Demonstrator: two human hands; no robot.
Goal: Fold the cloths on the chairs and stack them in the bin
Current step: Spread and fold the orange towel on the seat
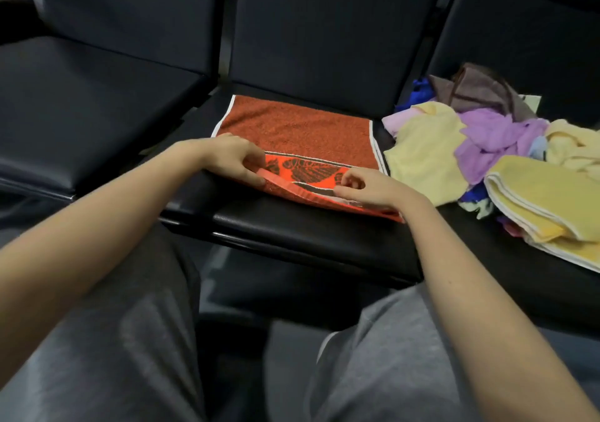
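Note:
An orange towel [298, 129] with white edging and a dark leaf pattern lies flat on the middle black chair seat [311, 236]. Its near edge is lifted and turned back, showing the bright patterned side. My left hand [233, 158] pinches that near edge at its left corner. My right hand [367, 187] pinches the same edge further right. A heap of unfolded cloths [480, 135] in yellow, purple, brown and blue covers the right chair. No bin is in view.
An empty black chair seat [84, 103] stands on the left. A yellow towel [545, 207] lies at the near right of the heap. My grey-trousered legs [389, 373] fill the bottom of the view, close to the chairs' front edge.

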